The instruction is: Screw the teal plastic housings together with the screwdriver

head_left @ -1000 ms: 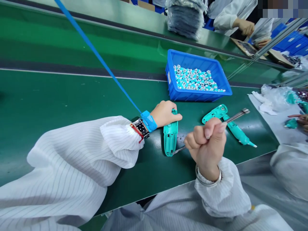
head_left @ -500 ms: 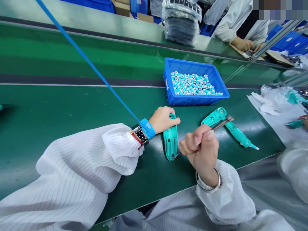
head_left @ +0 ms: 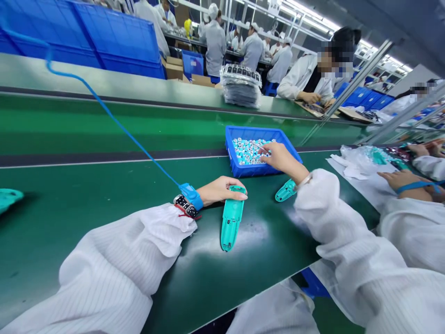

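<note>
My left hand has its thumb and fingers closed around the upper end of a teal plastic housing. The housing stands tilted, its narrow lower end near the table. Over the blue bin, my right hand is closed on thin metal tweezers, their tips just above the small parts. Those small teal-and-white parts fill the bin's bottom. Another teal housing lies below my right wrist, partly hidden by the sleeve.
A teal piece lies at the far left of the green table. A blue wrist cord runs from my left wrist to the upper left. At right are plastic bags and a co-worker's hand. Stacked packed trays stand behind.
My right hand has moved up and away from the housing to the bin, with the tweezers. My left hand still holds the housing, now more tilted. The view has lifted, showing more of the room.
</note>
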{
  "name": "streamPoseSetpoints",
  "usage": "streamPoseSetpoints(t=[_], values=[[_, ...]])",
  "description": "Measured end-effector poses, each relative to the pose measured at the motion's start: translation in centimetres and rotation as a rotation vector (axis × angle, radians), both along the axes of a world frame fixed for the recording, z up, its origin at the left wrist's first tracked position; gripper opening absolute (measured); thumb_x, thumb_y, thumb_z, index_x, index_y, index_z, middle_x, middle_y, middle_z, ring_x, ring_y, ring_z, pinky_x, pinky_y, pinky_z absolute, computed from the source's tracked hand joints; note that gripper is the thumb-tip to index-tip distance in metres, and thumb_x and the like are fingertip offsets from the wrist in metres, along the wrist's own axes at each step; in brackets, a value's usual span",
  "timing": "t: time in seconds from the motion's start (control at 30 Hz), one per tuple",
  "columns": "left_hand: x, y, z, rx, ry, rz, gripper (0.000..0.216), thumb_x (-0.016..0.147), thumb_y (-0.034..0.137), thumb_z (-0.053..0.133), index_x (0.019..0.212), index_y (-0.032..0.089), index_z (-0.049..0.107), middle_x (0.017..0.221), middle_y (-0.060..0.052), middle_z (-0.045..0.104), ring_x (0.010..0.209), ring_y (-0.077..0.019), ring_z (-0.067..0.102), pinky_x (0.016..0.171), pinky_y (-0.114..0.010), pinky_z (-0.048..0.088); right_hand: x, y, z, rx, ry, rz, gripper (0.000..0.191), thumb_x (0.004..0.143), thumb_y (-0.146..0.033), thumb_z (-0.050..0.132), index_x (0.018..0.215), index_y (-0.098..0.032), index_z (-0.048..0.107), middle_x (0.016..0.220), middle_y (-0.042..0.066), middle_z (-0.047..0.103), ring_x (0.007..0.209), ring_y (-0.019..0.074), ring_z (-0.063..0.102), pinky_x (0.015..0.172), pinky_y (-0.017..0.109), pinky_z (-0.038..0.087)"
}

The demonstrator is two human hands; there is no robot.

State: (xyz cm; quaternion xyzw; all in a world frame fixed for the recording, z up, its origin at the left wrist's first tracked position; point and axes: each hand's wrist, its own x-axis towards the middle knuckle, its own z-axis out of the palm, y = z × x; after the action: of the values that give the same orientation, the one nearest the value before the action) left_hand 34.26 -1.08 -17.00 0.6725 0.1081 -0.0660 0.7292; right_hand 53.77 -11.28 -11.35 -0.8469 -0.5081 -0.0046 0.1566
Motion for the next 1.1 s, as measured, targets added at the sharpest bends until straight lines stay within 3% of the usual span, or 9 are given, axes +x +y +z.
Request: streamPoseSetpoints(t=[0.07,0.2,0.3,0.43,0.57,0.7,0.87,1.0,1.1], values=[[0.0,0.3,-0.2,-0.042,0.006,-0.017,0.040,0.054,0.037,0.079,0.082,0.013,0.063,0.062,0.002,0.057,0.052,-0.0077,0.047,0.047,-0.020,0.032,0.8,1.7,0.0,-0.148,0.019,0.047,0.011,0.069,-0.013,0.069,0.079,-0.012,0.064,0.083,0.006,0.066,0.084,0.0187,0.060,0.080,0.032,0.045],[-0.1,0.6,-0.3,-0.162,-0.012,-0.049,0.039,0.056,0.040,0.078,0.073,0.010,0.061,0.056,0.004,0.049,0.047,-0.0037,0.038,0.043,-0.018,0.022,1.1,3.1,-0.2,-0.345,0.053,0.117,0.017,0.084,-0.028,0.057,0.085,-0.012,0.061,0.086,0.003,0.063,0.080,0.0136,0.060,0.077,0.034,0.050],[-0.1,0.5,0.0,-0.222,0.010,-0.091,0.039,0.057,0.041,0.078,0.060,0.010,0.054,0.051,0.006,0.042,0.045,-0.0021,0.032,0.042,-0.019,0.019,1.2,3.3,-0.4,-0.395,0.070,0.172,0.021,0.085,-0.031,0.055,0.094,-0.012,0.060,0.095,0.004,0.062,0.087,0.0150,0.060,0.079,0.036,0.051],[-0.1,0.4,0.0,-0.234,0.022,-0.063,0.042,0.055,0.045,0.078,0.059,0.010,0.054,0.052,0.003,0.046,0.046,-0.0039,0.037,0.044,-0.019,0.023,0.7,4.2,-0.9,-0.407,0.068,0.138,0.025,0.086,-0.033,0.054,0.102,-0.013,0.058,0.101,0.006,0.061,0.090,0.0160,0.059,0.080,0.037,0.051],[-0.1,0.3,-0.3,-0.280,0.044,0.016,0.044,0.051,0.046,0.080,0.063,0.011,0.056,0.057,0.001,0.053,0.053,-0.0084,0.048,0.054,-0.023,0.037,-0.4,5.4,-1.3,-0.337,0.062,0.112,0.031,0.086,-0.033,0.053,0.110,-0.014,0.055,0.108,0.008,0.058,0.094,0.0177,0.058,0.081,0.039,0.051],[-0.4,-0.1,-0.2,-0.314,0.035,0.104,0.046,0.052,0.049,0.079,0.065,0.011,0.056,0.061,-0.002,0.059,0.057,-0.0107,0.053,0.058,-0.024,0.042,-1.4,6.0,-1.4,-0.268,0.077,0.110,0.030,0.086,-0.032,0.053,0.110,-0.014,0.055,0.109,0.008,0.058,0.096,0.0181,0.058,0.082,0.039,0.050],[-0.7,-0.5,0.3,-0.425,0.043,0.210,0.042,0.066,0.052,0.070,0.068,0.013,0.053,0.062,-0.003,0.062,0.058,-0.0125,0.058,0.060,-0.025,0.046,-1.3,5.7,-1.1,-0.149,0.095,0.012,0.026,0.086,-0.032,0.054,0.104,-0.013,0.057,0.105,0.007,0.060,0.093,0.0170,0.059,0.081,0.038,0.050],[-1.3,-0.8,1.1,-0.534,0.050,0.242,0.038,0.072,0.050,0.065,0.072,0.016,0.050,0.060,0.001,0.059,0.058,-0.0133,0.059,0.063,-0.030,0.051,-1.7,3.6,0.9,0.053,0.102,-0.046,0.019,0.081,-0.021,0.058,0.094,-0.008,0.061,0.097,0.011,0.063,0.093,0.0200,0.058,0.084,0.038,0.046],[-1.9,-1.3,2.2,-0.386,0.002,0.143,0.041,0.068,0.052,0.068,0.075,0.016,0.050,0.054,0.003,0.055,0.046,-0.0111,0.054,0.049,-0.024,0.047,-4.0,0.4,2.6,0.163,0.176,0.062,0.016,0.080,-0.018,0.057,0.091,-0.008,0.065,0.088,0.009,0.067,0.086,0.0177,0.059,0.079,0.031,0.045]])
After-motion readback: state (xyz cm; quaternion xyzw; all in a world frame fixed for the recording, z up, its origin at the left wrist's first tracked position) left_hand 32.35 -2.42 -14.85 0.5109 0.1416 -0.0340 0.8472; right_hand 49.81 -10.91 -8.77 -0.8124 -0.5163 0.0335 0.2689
